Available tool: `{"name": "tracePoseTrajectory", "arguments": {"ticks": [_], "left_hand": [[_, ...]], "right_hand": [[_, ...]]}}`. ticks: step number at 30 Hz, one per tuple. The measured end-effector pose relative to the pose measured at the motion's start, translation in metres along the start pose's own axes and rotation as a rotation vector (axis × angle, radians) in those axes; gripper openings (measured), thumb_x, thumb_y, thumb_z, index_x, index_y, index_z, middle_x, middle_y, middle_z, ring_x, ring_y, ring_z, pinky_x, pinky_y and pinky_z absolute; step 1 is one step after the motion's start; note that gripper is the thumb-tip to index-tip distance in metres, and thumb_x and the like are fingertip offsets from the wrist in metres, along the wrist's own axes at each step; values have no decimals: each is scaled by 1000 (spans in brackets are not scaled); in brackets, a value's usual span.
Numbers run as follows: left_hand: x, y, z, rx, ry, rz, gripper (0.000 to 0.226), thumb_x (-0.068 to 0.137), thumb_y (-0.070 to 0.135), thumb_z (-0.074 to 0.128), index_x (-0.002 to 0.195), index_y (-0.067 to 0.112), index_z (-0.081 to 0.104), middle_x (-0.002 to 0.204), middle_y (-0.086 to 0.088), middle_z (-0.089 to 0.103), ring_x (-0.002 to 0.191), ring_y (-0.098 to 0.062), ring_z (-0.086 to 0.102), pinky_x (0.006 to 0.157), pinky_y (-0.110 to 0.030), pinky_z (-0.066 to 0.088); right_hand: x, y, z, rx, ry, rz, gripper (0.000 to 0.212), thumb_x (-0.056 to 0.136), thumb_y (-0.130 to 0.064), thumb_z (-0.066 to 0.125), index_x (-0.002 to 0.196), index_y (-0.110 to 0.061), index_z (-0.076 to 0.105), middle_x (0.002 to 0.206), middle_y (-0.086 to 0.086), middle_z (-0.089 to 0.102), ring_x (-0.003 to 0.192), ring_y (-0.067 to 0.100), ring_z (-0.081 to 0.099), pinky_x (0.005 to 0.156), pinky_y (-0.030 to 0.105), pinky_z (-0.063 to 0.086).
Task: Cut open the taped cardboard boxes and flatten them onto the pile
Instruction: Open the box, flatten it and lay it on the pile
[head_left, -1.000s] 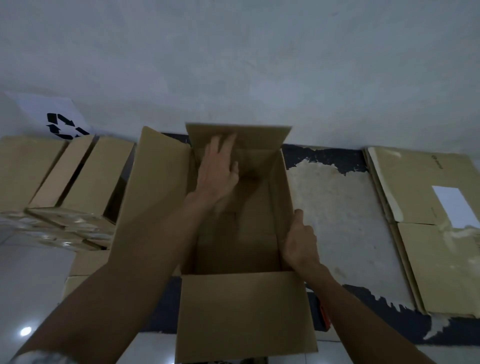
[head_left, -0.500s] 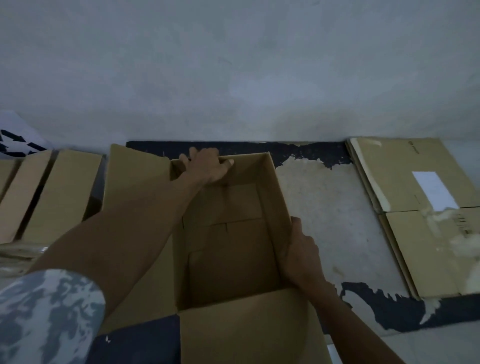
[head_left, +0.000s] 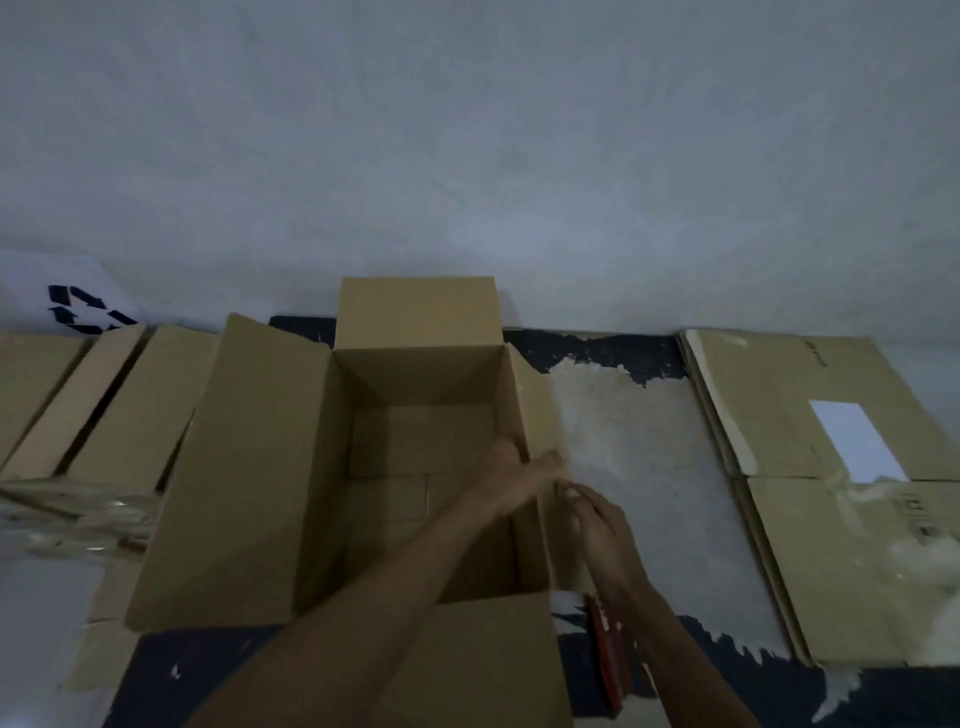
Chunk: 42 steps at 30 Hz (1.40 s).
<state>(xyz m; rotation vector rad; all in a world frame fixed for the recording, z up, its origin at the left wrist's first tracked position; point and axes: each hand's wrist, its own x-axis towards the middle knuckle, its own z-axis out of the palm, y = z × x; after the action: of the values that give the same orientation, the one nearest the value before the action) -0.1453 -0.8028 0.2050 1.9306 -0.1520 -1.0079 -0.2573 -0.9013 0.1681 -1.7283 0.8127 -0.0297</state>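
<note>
Since the earlier frame the left hand (head_left: 511, 480) has left the far wall of the box (head_left: 415, 467) and crossed to its right wall, meeting the right hand (head_left: 597, 525) there. Both hands sit close together at that wall's rim; the picture is blurred there and their grip cannot be told. The open brown corrugated box stands at frame centre on a worn dark mat (head_left: 623, 457), flaps spread. Flattened cardboard (head_left: 831, 467) lies at right, more boxes (head_left: 104, 405) at left, a red cutter (head_left: 608, 654) near the right wrist.
</note>
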Motion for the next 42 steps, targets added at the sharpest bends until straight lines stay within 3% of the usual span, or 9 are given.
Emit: {"name": "tracePoseTrajectory", "arguments": {"ticks": [7, 14, 22, 25, 29, 32, 35, 38, 42], "left_hand": [[-22, 11, 7, -88, 135, 69, 15, 87, 3, 58, 96, 12, 67, 103, -13, 72, 94, -30, 68, 83, -47, 59], [-93, 33, -86, -538, 190, 126, 28, 81, 13, 65, 107, 2, 70, 100, -14, 74, 86, -29, 70, 76, -38, 55], [-113, -19, -132, -896, 170, 135, 38, 88, 19, 39, 99, 1, 71, 86, -15, 68, 77, -31, 66, 75, -41, 54], [-112, -30, -136, -948, 136, 161, 40, 91, 19, 37, 82, 3, 73, 77, -13, 66, 68, -27, 66, 65, -36, 56], [-106, -38, -138, -972, 175, 164, 38, 87, 23, 42, 108, -1, 64, 91, -15, 65, 81, -30, 64, 77, -41, 53], [-103, -39, -137, -961, 205, 165, 45, 83, 25, 46, 117, 0, 62, 98, -16, 64, 86, -31, 63, 81, -42, 52], [-99, -37, -135, -950, 230, 161, 47, 80, 26, 48, 117, 2, 63, 99, -15, 63, 88, -30, 60, 84, -42, 47], [-99, -37, -133, -920, 255, 160, 41, 82, 28, 46, 111, 4, 62, 93, -13, 61, 87, -30, 56, 84, -42, 43], [-100, -34, -139, -909, 321, 164, 51, 79, 33, 53, 114, -2, 63, 98, -17, 61, 91, -32, 57, 91, -48, 46]], "right_hand": [[8, 9, -28, 128, 131, 165, 18, 102, -25, 50, 101, -18, 67, 104, 6, 66, 97, 25, 63, 97, 50, 51], [4, -11, -6, 254, -259, 482, 44, 98, -56, 45, 113, -17, 60, 106, 12, 66, 102, 31, 62, 85, 42, 52], [10, -41, -14, 403, -292, 305, 65, 70, -49, 79, 120, -10, 67, 111, 11, 73, 103, 33, 69, 98, 51, 51], [6, -63, -46, 323, -220, 117, 36, 90, -35, 64, 116, -11, 69, 113, 12, 72, 102, 31, 67, 94, 51, 53], [-10, -113, -69, 468, -286, -3, 34, 97, -35, 50, 108, -13, 74, 112, 21, 68, 100, 35, 62, 89, 52, 49], [-30, -146, -41, 329, -374, -181, 34, 96, -38, 53, 109, -14, 73, 97, 7, 71, 89, 23, 65, 82, 36, 45], [-44, -158, 14, 53, -353, -337, 25, 97, -33, 58, 120, -36, 69, 125, -5, 66, 119, 13, 59, 96, 27, 49], [-39, -139, 68, -542, -133, -490, 37, 93, -31, 62, 128, -45, 61, 145, 6, 40, 134, 23, 35, 114, 44, 32], [-42, -141, 100, -697, 37, -515, 50, 90, -17, 63, 136, -32, 49, 149, 8, 29, 142, 33, 24, 113, 65, 22]]}}
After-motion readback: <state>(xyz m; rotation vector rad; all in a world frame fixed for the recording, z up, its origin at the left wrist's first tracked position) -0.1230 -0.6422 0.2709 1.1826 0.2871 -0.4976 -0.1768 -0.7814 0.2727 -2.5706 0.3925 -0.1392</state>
